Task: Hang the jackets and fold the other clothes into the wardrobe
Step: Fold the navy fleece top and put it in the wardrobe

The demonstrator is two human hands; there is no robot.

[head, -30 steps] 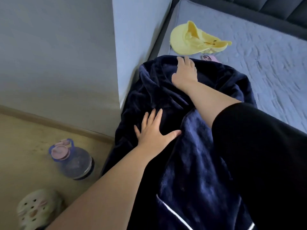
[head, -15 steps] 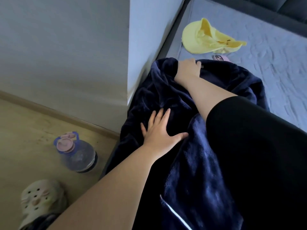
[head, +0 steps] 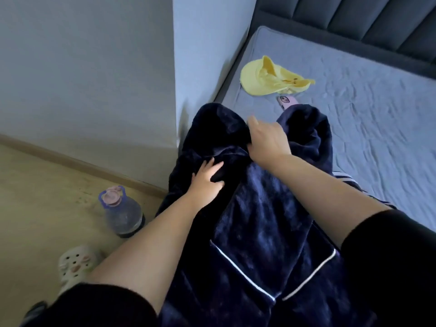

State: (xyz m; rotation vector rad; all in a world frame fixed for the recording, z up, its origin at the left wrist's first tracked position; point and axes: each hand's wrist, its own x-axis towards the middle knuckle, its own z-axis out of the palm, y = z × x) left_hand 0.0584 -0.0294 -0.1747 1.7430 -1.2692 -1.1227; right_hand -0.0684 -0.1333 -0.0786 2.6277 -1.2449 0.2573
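A dark navy fleece garment [head: 264, 223] with white piping lies over the near corner of the bed and hangs down toward me. My right hand [head: 267, 139] grips a bunch of the fabric near the garment's top edge, fingers curled into it. Just below and to the left, my left hand [head: 207, 179] lies on the fleece with its fingers curled round a dark fold. The garment's lower part runs out of the frame at the bottom.
A yellow cap [head: 271, 76] and a pink phone [head: 286, 101] lie on the grey bed [head: 365, 109] beyond the garment. A wall corner [head: 174, 90] stands to the left. On the wooden floor sit a water bottle [head: 121, 212] and a pale clog [head: 75, 261].
My right hand has pulled the garment's top edge back toward me and bunched it. My left hand has gone from lying flat on the fleece to curling round a fold.
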